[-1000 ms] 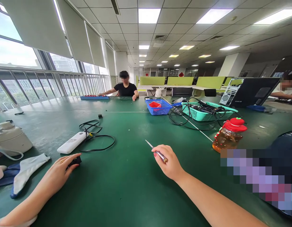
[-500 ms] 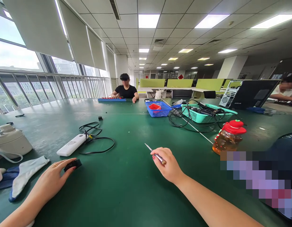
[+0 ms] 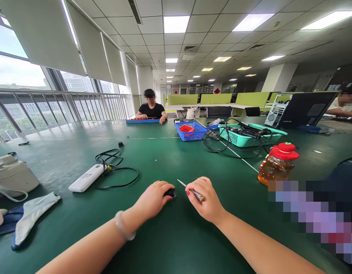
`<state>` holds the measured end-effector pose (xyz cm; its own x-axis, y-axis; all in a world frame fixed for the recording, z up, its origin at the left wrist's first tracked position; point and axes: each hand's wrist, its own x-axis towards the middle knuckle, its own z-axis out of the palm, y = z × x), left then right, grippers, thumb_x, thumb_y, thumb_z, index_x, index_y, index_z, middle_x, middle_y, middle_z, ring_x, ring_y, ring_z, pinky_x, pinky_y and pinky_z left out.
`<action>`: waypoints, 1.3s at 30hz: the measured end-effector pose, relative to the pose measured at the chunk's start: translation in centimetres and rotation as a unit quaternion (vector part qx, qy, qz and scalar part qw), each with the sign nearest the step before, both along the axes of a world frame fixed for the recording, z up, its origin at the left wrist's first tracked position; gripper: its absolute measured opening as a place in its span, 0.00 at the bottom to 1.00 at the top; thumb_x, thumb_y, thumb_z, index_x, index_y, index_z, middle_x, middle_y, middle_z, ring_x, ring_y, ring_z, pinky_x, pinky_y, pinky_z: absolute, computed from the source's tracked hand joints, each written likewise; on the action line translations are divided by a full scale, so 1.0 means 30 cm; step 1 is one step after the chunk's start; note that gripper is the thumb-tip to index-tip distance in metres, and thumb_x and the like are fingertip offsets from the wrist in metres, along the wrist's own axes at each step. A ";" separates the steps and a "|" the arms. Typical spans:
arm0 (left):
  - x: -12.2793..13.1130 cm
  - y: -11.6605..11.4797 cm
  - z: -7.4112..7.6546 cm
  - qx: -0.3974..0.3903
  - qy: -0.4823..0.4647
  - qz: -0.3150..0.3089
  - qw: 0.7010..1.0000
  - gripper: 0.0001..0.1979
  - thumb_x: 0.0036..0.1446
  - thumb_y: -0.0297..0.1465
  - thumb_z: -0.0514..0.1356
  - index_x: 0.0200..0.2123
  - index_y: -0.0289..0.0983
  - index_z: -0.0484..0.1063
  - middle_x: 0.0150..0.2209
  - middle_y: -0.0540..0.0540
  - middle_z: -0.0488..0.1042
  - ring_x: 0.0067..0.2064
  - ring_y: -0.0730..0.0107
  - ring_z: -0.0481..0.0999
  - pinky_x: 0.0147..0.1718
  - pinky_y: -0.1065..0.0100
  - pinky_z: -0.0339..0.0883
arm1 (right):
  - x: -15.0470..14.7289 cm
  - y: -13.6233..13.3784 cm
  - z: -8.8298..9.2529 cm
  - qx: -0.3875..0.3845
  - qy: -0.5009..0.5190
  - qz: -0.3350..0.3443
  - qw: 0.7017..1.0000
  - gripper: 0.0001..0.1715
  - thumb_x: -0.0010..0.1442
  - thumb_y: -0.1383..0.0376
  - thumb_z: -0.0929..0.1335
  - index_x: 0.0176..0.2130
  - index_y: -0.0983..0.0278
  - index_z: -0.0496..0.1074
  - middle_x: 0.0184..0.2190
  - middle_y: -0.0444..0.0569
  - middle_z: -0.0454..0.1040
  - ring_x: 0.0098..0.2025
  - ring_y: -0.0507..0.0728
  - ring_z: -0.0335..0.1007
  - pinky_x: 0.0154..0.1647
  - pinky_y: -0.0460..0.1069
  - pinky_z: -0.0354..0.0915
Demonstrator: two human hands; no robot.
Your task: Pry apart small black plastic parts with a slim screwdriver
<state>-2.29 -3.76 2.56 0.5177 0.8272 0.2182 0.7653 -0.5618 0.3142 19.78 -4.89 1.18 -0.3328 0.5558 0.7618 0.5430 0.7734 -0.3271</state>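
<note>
My left hand (image 3: 154, 199), with a pale bangle at the wrist, is closed around a small black block (image 3: 170, 193) at the middle of the green table. The fingers hide most of the block, so its kind does not show. Just to the right, my right hand (image 3: 203, 198) grips a slim pointed tool (image 3: 198, 195) with a shiny handle. Its thin pale tip points up and left, toward the block but apart from it. Whether it is a craft knife or a small screwdriver cannot be made out.
A white power bank (image 3: 86, 178) with a black cable (image 3: 130, 168) lies to the left, beyond a glove (image 3: 35, 213) and a beige bottle (image 3: 14, 175). Rightward stands a red-lidded jar (image 3: 278, 163). Behind are a blue basket (image 3: 193, 135) and a green basket (image 3: 244, 140). A person (image 3: 150, 108) sits opposite.
My left hand has carried the black block from beside the glove rightward to the middle, close to the tool. My right hand has shifted slightly right, still gripping the tool.
</note>
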 end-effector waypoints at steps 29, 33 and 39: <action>0.080 0.129 -0.109 -0.044 -0.067 0.023 0.996 0.23 0.55 0.29 0.60 0.55 0.41 0.71 0.47 0.45 0.78 0.49 0.59 0.73 0.52 0.60 0.67 | -0.032 -0.041 0.004 0.057 -0.158 0.015 0.986 0.08 0.62 0.68 0.64 0.29 0.61 0.67 0.24 0.42 0.69 0.29 0.53 0.63 0.52 0.59 0.57; 0.081 0.127 -0.103 -0.047 -0.059 0.028 0.997 0.23 0.56 0.30 0.61 0.56 0.41 0.71 0.47 0.45 0.78 0.49 0.59 0.73 0.51 0.60 0.67 | -0.031 -0.039 0.003 0.072 -0.190 0.007 0.979 0.08 0.62 0.68 0.64 0.30 0.61 0.68 0.24 0.43 0.69 0.30 0.54 0.63 0.53 0.60 0.57; 0.083 0.119 -0.096 -0.062 -0.065 0.052 0.995 0.25 0.55 0.30 0.61 0.57 0.43 0.69 0.44 0.43 0.77 0.47 0.59 0.74 0.49 0.60 0.68 | -0.040 -0.041 -0.010 0.090 -0.274 0.012 0.957 0.08 0.60 0.66 0.65 0.28 0.61 0.67 0.26 0.45 0.70 0.32 0.55 0.63 0.56 0.62 0.56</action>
<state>0.20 -0.19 -0.30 0.4015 0.8998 0.1707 0.7661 -0.4321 0.4757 18.59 -6.13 0.88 -0.7209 0.4197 0.5515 0.5764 0.8049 0.1409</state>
